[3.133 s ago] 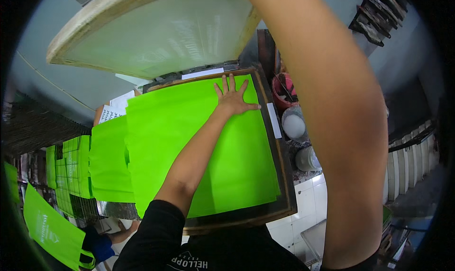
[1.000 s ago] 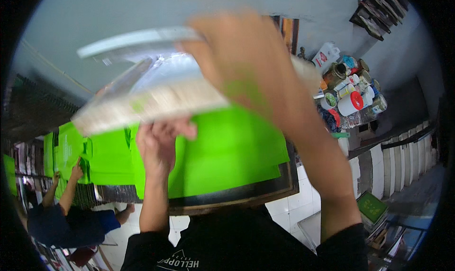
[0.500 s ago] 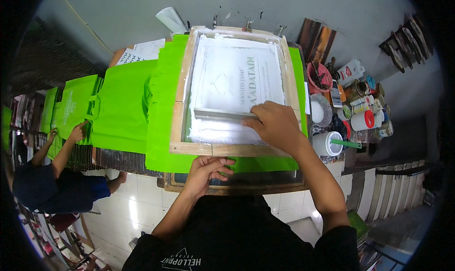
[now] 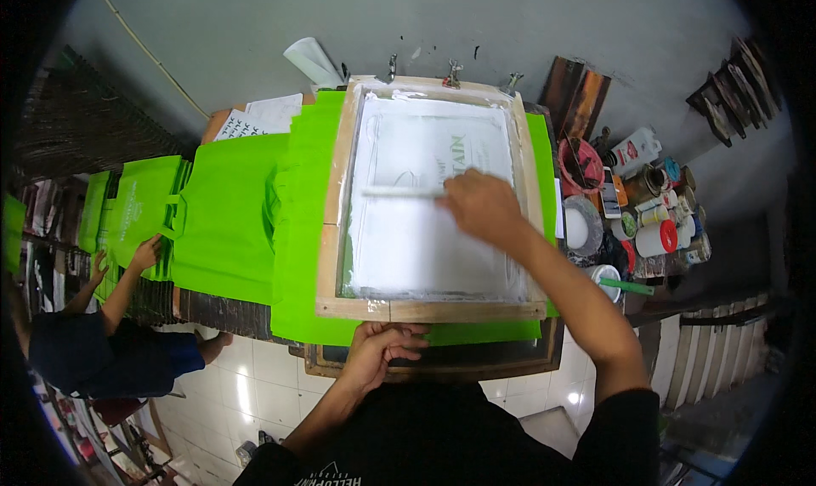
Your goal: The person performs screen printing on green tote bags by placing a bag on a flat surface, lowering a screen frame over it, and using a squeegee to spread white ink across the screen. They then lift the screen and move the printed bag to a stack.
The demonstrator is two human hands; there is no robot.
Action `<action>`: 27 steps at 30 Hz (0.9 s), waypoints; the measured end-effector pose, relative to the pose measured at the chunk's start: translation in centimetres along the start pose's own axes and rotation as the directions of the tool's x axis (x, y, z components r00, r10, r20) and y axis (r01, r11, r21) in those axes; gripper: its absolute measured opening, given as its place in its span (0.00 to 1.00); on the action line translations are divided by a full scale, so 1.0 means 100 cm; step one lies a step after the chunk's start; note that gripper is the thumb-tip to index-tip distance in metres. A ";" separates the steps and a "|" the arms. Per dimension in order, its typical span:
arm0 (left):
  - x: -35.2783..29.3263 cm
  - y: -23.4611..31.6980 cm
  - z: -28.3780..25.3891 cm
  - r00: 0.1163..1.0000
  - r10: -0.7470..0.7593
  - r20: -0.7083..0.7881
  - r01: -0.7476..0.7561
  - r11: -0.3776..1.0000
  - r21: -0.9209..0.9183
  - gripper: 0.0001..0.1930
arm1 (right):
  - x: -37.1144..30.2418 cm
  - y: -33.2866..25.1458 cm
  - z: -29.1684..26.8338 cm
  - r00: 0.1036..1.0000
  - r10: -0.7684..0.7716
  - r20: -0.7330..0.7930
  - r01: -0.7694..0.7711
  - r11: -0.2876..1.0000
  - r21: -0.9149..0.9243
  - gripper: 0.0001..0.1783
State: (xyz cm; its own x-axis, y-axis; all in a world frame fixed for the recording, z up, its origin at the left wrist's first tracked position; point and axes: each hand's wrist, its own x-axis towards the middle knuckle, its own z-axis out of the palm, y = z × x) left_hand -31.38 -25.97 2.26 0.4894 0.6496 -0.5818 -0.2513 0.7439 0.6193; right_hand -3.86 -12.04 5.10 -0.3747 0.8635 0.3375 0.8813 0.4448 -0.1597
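Observation:
My right hand grips the right end of a squeegee, which lies crosswise on a white, ink-coated mesh. Dark lettering and a line drawing show through the mesh, mostly beyond the blade. Around the mesh runs a wooden screen frame, resting over a stack of bright green bags. My left hand is at the frame's near edge, palm turned up, its fingers loosely curled and holding nothing that I can see. Whether its fingertips touch the frame is unclear.
Metal clamps stand at the frame's far edge. To the right are a white tub with a green handle, a pink basket, a phone and several jars. Leftward, a co-worker's hand touches more green bags.
My right hand has pushed the squeegee away from me across the mesh, and white ink now covers more of the lettering. The view has shifted; my left hand stays near the frame's front edge.

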 end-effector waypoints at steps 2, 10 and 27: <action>0.001 0.001 0.002 0.999 -0.037 -0.011 0.036 0.997 -0.066 0.14 | 0.039 0.043 0.009 0.999 0.047 0.007 -0.047 0.999 -0.015 0.15; -0.011 0.020 -0.010 0.947 -0.202 0.250 0.258 0.941 -0.218 0.22 | 0.150 0.118 -0.026 0.914 0.283 0.292 -0.322 0.942 0.094 0.28; 0.229 0.262 0.040 0.715 0.594 0.370 -0.356 -0.146 0.923 0.17 | 0.103 0.087 0.010 0.911 0.402 0.093 -0.381 0.905 -0.188 0.41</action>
State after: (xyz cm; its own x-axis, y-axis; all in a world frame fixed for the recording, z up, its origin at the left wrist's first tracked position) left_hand -23.43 7.74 7.26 0.5096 0.8478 0.1468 0.6330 -0.4850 0.6033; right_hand -0.35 0.99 6.30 -0.0135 0.9876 0.1565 0.9947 0.0292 -0.0983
